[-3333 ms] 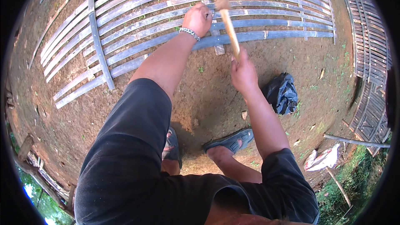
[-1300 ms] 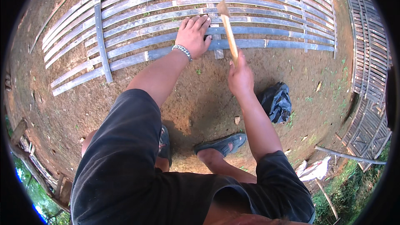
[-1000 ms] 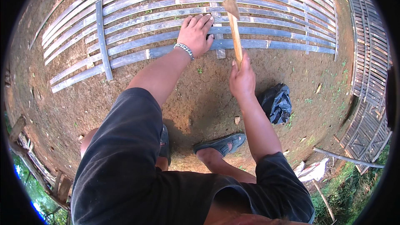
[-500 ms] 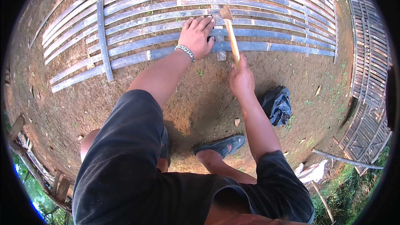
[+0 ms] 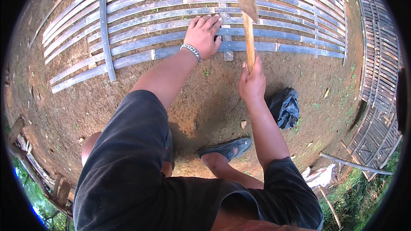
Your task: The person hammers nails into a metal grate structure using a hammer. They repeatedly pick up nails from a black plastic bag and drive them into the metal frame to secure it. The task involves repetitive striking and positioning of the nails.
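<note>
My right hand (image 5: 252,79) is wrapped round the wooden handle of a hatchet (image 5: 249,36), whose flared, rusty-looking head is raised over the slats. A bamboo lattice panel (image 5: 171,52) of long greyish strips lies on the ground in front of me. On its nearer strips rests my left hand (image 5: 202,36), fingers stretched forward and the thumb apart, beside a short crosspiece (image 5: 228,54) that runs under the strips. Whether anything small lies under the left fingers is hidden. A chain bracelet (image 5: 191,52) circles the left wrist.
A black plastic bag (image 5: 284,108) lies on the bare soil right of my right forearm. Another slatted bamboo panel (image 5: 379,47) stands along the right edge. A white sack (image 5: 320,175) and a pole (image 5: 355,164) lie at lower right. My sandalled foot (image 5: 227,150) is below.
The hatchet has swung slightly to the right, and its head has turned so its broad side shows. My right hand has shifted slightly right and nearer; the left hand stays on the strips.
</note>
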`<state>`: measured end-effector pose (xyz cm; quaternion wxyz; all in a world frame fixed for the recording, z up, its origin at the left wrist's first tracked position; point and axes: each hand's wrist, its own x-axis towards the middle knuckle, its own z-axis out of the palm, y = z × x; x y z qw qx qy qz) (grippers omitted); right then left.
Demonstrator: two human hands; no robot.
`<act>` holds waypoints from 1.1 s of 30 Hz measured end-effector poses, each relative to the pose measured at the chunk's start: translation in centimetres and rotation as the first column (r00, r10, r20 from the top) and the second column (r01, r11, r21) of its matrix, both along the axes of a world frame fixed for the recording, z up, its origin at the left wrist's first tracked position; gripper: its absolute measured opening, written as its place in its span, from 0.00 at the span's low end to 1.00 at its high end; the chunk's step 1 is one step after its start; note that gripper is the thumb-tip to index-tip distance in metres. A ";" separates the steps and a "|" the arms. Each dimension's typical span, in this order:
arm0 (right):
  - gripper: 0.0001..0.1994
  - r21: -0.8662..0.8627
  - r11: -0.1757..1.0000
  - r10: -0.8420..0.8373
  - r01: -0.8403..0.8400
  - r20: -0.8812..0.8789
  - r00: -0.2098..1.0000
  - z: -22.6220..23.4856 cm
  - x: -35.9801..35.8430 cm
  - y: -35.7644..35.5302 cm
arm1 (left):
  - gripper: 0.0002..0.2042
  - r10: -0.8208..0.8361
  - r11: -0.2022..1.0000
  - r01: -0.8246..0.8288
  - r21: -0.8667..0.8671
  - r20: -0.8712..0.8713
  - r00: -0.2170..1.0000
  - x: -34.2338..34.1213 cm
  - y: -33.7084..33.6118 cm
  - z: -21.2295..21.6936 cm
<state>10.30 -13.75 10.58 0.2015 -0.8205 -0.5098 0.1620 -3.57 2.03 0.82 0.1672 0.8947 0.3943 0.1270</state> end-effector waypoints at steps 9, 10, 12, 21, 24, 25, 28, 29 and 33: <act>0.29 -0.217 0.976 -0.042 0.029 -0.058 0.997 0.1 0.3 0.3 | 0.30 0.005 1.000 -0.005 0.013 -0.003 1.000 0.0 0.3 0.3; 0.29 -0.098 0.995 -0.019 0.015 -0.036 0.999 0.2 0.0 0.3 | 0.30 0.003 1.000 -0.003 0.017 -0.002 1.000 0.0 0.2 0.2; 0.29 0.142 0.990 0.020 -0.022 0.013 1.000 0.1 -0.7 0.3 | 0.30 0.000 1.000 0.000 0.003 0.004 1.000 -0.2 -0.2 -0.1; 0.29 -0.009 1.000 -0.003 0.003 -0.005 1.000 -0.6 0.6 -0.6 | 0.30 0.005 1.000 -0.005 0.016 -0.006 1.000 -0.2 -0.4 -0.1; 0.30 0.082 0.996 -0.041 0.043 -0.028 0.999 -0.6 0.4 -0.4 | 0.30 0.003 1.000 -0.003 -0.005 0.006 1.000 -0.2 -0.1 0.3; 0.29 -0.126 0.991 -0.041 0.037 -0.028 0.999 -0.6 0.6 0.0 | 0.30 0.005 1.000 -0.005 -0.009 0.007 1.000 -0.1 -0.1 0.3; 0.28 -0.469 0.883 -0.060 0.036 -0.036 0.998 -0.6 1.0 0.5 | 0.30 0.006 1.000 -0.006 -0.011 0.000 1.000 -0.2 0.0 0.1; 0.28 -0.419 0.906 -0.077 0.050 -0.046 0.996 -0.4 0.7 0.1 | 0.30 0.007 1.000 -0.007 -0.008 -0.005 1.000 -0.2 0.2 0.1; 0.28 0.100 0.994 -0.035 0.043 -0.086 0.996 -0.7 0.2 -0.5 | 0.30 0.020 1.000 -0.020 -0.007 0.016 1.000 -0.3 0.1 -0.2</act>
